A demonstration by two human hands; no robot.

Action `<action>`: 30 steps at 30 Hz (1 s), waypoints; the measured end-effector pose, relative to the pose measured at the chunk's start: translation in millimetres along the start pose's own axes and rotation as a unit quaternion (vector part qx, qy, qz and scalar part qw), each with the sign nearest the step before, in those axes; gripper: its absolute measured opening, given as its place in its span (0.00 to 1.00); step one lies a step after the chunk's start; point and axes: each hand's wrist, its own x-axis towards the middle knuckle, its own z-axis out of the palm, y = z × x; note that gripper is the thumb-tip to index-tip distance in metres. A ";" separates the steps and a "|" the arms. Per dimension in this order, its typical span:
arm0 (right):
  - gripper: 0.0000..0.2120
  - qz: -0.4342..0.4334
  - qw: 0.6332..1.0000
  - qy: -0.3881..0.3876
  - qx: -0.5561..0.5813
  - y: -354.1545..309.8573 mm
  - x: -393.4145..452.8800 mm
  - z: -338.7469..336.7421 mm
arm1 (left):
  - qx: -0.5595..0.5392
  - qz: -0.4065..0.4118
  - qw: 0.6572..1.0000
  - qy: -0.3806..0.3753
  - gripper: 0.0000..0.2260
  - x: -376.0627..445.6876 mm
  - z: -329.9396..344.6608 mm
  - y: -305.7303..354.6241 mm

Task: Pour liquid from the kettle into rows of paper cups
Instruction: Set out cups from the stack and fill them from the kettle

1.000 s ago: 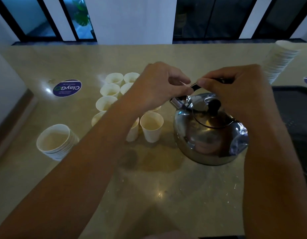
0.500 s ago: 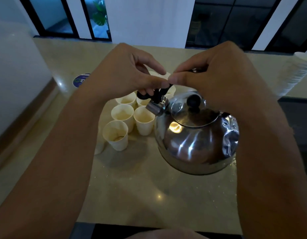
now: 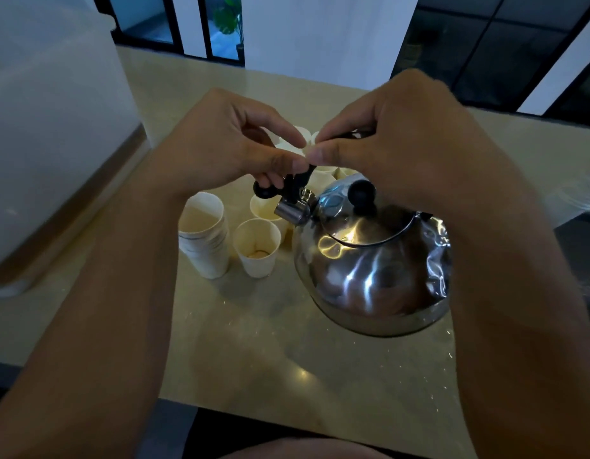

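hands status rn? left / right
Left hand: closed, pinching the black spout lever of the kettle.
Right hand: closed, gripping the kettle handle.

No legible text

No lettering, label, brand, number or sign can be read on any surface shown in the dim head view.

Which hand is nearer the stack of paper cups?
Left. The left hand pinches the spout lever just above the stack of paper cups; the right hand grips the kettle handle farther right.
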 end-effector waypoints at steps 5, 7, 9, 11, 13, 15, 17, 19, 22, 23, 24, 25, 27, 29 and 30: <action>0.12 -0.008 0.999 -0.029 -0.011 -13.8 9.6 7.5 | -0.015 -0.001 1.000 -0.003 0.14 -6.5 -9.2 -11.0; 0.12 -0.011 0.999 -0.040 -0.023 -17.8 13.4 10.6 | -0.025 -0.008 1.000 -0.004 0.15 -8.3 -11.2 -15.6; 0.12 -0.011 0.998 -0.052 -0.035 -21.3 16.3 14.0 | -0.034 -0.013 0.999 -0.011 0.14 -10.0 -13.3 -19.9; 0.12 -0.012 0.997 -0.058 -0.046 -23.9 18.3 16.2 | -0.042 -0.020 0.999 -0.019 0.14 -11.4 -14.1 -23.3; 0.11 -0.011 0.997 -0.062 -0.054 -26.3 20.6 18.2 | -0.052 -0.025 0.998 -0.023 0.14 -12.4 -14.2 -27.1; 0.12 -0.007 0.996 -0.067 -0.058 -28.6 23.0 20.2 | -0.059 -0.025 0.998 -0.024 0.15 -13.2 -14.5 -31.0; 0.12 -0.005 0.996 -0.071 -0.058 -30.0 24.6 21.6 | -0.065 -0.025 0.997 -0.023 0.15 -13.2 -14.5 -33.7; 0.11 -0.007 0.995 -0.078 -0.060 -31.4 26.1 23.1 | -0.070 -0.026 0.997 -0.024 0.16 -13.1 -15.8 -35.9; 0.11 -0.011 0.994 -0.087 -0.065 -33.5 28.0 24.4 | -0.075 -0.029 0.996 -0.026 0.17 -13.4 -17.0 -37.7; 0.11 -0.011 0.994 -0.088 -0.066 -34.3 28.7 24.7 | -0.074 -0.030 0.996 -0.026 0.17 -13.5 -17.0 -38.1; 0.11 -0.011 0.994 -0.088 -0.067 -35.0 29.4 25.1 | -0.072 -0.029 0.997 -0.026 0.16 -13.5 -17.1 -38.6; 0.10 -0.011 0.994 -0.087 -0.068 -35.6 30.1 25.4 | -0.070 -0.029 0.997 -0.026 0.16 -13.5 -16.9 -38.7; 0.11 -0.012 0.994 -0.086 -0.071 -36.4 31.4 25.7 | -0.070 -0.030 0.997 -0.024 0.16 -13.4 -16.8 -39.0; 0.11 -0.015 0.993 -0.089 -0.073 -37.4 32.1 25.5 | -0.069 -0.029 0.997 -0.024 0.16 -13.1 -17.3 -39.1; 0.11 -0.018 0.993 -0.090 -0.072 -37.4 32.5 25.3 | -0.067 -0.027 0.997 -0.026 0.16 -12.9 -17.6 -38.9</action>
